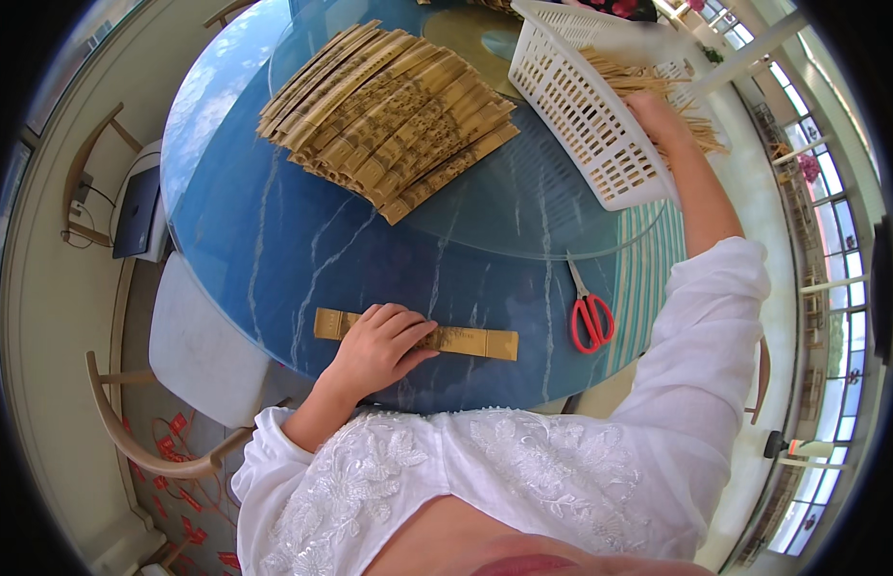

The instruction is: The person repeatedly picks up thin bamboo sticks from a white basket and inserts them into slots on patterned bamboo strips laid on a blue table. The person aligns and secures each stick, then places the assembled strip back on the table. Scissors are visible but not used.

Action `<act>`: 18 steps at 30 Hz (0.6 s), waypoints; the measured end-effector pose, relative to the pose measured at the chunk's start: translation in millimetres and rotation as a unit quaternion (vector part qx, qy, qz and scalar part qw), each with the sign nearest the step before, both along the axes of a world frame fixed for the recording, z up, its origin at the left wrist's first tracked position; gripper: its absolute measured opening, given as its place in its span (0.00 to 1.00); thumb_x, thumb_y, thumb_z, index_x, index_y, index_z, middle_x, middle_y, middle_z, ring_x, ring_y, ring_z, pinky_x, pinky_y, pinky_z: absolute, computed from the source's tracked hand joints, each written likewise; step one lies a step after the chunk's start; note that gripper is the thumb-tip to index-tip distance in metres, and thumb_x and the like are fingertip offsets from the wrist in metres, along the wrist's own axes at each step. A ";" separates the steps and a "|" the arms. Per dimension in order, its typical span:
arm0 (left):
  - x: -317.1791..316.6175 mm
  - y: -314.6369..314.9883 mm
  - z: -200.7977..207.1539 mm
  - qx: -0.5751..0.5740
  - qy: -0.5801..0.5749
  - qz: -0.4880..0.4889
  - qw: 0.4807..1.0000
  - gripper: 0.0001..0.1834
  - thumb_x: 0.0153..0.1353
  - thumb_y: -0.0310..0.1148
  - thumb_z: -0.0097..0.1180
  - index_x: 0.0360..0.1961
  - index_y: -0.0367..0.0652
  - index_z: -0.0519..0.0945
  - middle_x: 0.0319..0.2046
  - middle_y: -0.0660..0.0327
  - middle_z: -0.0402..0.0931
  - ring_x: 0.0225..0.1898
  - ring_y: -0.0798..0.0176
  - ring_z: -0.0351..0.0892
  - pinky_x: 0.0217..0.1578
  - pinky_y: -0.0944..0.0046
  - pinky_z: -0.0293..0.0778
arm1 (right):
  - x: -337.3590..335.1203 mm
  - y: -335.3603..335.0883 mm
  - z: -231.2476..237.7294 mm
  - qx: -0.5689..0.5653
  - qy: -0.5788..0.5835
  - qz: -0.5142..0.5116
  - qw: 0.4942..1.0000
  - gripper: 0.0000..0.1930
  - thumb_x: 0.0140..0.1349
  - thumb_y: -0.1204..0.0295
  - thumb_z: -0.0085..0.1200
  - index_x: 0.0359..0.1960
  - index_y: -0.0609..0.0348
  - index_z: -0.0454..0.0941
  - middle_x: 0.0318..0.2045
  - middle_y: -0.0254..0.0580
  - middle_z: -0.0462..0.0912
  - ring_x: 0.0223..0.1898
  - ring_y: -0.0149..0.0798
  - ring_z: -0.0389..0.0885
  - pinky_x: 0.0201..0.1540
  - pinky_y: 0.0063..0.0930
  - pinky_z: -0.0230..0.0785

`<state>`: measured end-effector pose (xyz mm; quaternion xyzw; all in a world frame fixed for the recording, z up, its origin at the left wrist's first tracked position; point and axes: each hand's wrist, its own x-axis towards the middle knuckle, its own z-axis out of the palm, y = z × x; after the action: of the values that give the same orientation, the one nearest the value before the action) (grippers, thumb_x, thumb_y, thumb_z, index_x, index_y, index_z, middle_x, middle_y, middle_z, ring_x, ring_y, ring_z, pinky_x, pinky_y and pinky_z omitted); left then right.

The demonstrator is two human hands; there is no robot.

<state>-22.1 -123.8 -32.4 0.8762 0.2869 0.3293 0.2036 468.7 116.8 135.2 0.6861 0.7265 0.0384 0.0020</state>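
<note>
A long, flat gold paper sleeve [480, 343] with dark printed decoration lies on the blue marbled table near its front edge. My left hand [384, 341] is closed over its left half, fingers across the top and thumb along the lower edge. My right hand [661, 123] reaches into a white slotted plastic basket [591, 130] at the far right. Thin wooden sticks, like chopsticks [701, 132], lie inside around that hand. Its fingertips are hidden among the sticks and basket, so what they hold does not show.
Several matching gold sleeves [389, 110] lie in an overlapping stack at the far left of the table. Red-handled scissors [591, 312] rest at the right, beside a striped cloth [650, 278]. A wooden chair [192, 355] stands left of the table.
</note>
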 end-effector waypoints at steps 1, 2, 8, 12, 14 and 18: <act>0.3 -0.4 0.0 0.003 -0.003 0.000 1.000 0.22 0.51 0.36 0.72 0.47 0.43 0.84 0.41 0.61 0.81 0.45 0.56 0.78 0.46 0.58 0.74 | 7.0 0.8 1.6 0.051 -0.047 0.037 0.997 0.12 0.66 0.65 0.53 0.39 0.62 0.82 0.35 0.47 0.85 0.37 0.45 0.84 0.42 0.36 0.74; 0.5 -0.7 0.8 0.002 -0.003 -0.002 1.000 0.21 0.51 0.36 0.72 0.47 0.43 0.84 0.41 0.61 0.81 0.45 0.56 0.78 0.46 0.58 0.74 | 15.3 -1.6 3.7 0.130 -0.098 0.092 0.982 0.11 0.68 0.66 0.51 0.38 0.62 0.81 0.36 0.48 0.84 0.39 0.48 0.83 0.42 0.40 0.73; 0.2 -4.1 -1.9 0.009 -0.008 0.009 1.000 0.20 0.50 0.36 0.72 0.45 0.43 0.84 0.41 0.62 0.81 0.45 0.57 0.79 0.46 0.58 0.74 | -31.1 -73.6 55.9 0.457 -0.049 0.071 0.885 0.10 0.69 0.67 0.55 0.42 0.60 0.81 0.38 0.43 0.85 0.39 0.45 0.84 0.41 0.35 0.77; 6.1 -3.5 -0.8 0.019 -0.030 -0.010 0.999 0.20 0.51 0.36 0.72 0.45 0.43 0.84 0.42 0.62 0.81 0.46 0.57 0.79 0.48 0.57 0.74 | -55.5 -184.9 84.8 0.580 0.235 0.020 0.780 0.10 0.70 0.69 0.56 0.45 0.62 0.85 0.34 0.36 0.87 0.33 0.26 0.83 0.37 0.21 0.75; 2.6 -7.2 -3.2 0.030 -0.023 0.017 0.999 0.20 0.52 0.36 0.71 0.46 0.43 0.83 0.44 0.61 0.81 0.48 0.55 0.79 0.50 0.56 0.74 | -80.3 -222.6 67.5 0.588 0.405 0.008 0.700 0.12 0.71 0.70 0.55 0.45 0.68 0.82 0.33 0.38 0.84 0.32 0.27 0.78 0.39 0.21 0.73; -0.3 -7.4 1.1 0.042 -0.087 0.057 0.994 0.21 0.54 0.31 0.69 0.50 0.42 0.82 0.46 0.58 0.81 0.49 0.51 0.78 0.50 0.55 0.74 | -111.4 -302.4 15.0 0.491 0.614 0.014 0.618 0.12 0.73 0.69 0.53 0.46 0.70 0.79 0.28 0.35 0.76 0.31 0.28 0.70 0.37 0.23 0.66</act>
<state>-22.3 -131.2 -31.2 0.8342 0.3037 0.4272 0.1712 357.4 -185.6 150.2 0.4386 0.4405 -0.0410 -0.7822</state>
